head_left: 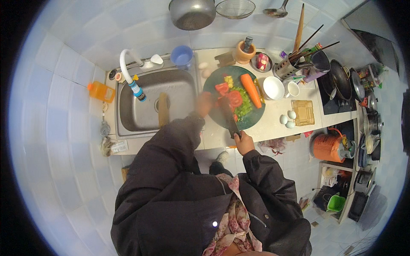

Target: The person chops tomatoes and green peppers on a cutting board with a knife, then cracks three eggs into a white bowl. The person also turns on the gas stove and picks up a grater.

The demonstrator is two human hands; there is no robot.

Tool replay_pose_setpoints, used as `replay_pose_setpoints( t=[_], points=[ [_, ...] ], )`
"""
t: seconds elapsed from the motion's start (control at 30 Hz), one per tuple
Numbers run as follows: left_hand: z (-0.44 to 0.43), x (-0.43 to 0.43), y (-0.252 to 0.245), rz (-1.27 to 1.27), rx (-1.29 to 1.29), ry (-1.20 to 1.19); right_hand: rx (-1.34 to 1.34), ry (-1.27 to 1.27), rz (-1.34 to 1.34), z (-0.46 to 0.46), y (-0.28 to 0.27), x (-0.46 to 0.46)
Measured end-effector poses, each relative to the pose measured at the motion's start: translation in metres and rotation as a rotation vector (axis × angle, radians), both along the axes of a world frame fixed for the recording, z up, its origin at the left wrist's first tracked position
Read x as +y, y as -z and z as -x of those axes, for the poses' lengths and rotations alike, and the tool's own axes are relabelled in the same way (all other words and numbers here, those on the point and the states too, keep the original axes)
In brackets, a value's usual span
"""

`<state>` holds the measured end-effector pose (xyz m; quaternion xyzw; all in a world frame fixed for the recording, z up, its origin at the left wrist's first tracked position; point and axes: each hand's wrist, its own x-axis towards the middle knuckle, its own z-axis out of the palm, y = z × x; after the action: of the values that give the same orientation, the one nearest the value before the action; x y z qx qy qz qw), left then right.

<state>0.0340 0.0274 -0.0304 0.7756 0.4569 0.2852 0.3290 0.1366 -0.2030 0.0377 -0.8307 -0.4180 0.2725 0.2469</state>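
A round green cutting board (215, 84) lies on the counter. On it are sliced tomato (235, 99), chopped green vegetable (245, 106), small yellow pieces (228, 81) and a whole peeled carrot (250, 91) at the right. My right hand (245, 142) grips the handle of a kitchen knife (231, 121) at the near edge of the board; its dark blade points away over the tomato. At the board's left edge, my left hand (204, 104) is blurred, close to the tomato pieces; whether its fingers hold anything does not show.
Left is a steel sink (150, 96) with a faucet (126, 67) and blue tub (182, 56). Behind the board stands a mortar (245, 52). To the right are a white bowl (273, 88), a cup (292, 89), several eggs (283, 119), a plastic tray (303, 113) and a utensil holder (283, 71).
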Motion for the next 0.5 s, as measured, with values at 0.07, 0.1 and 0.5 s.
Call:
replay_pose_setpoints(
  t=[0.07, 0.1, 0.5],
  points=[
    [0.002, 0.020, -0.001, 0.067, 0.023, -0.020, 0.015, -0.044, 0.028, 0.001, 0.001, 0.003],
    [0.000, 0.029, -0.001, 0.040, 0.007, 0.015, 0.021, -0.067, 0.039, 0.001, 0.001, 0.006],
    [-0.064, 0.070, -0.011, 0.107, 0.445, 0.441, 0.133, 0.028, 0.156, -0.007, -0.002, 0.010]
  ],
)
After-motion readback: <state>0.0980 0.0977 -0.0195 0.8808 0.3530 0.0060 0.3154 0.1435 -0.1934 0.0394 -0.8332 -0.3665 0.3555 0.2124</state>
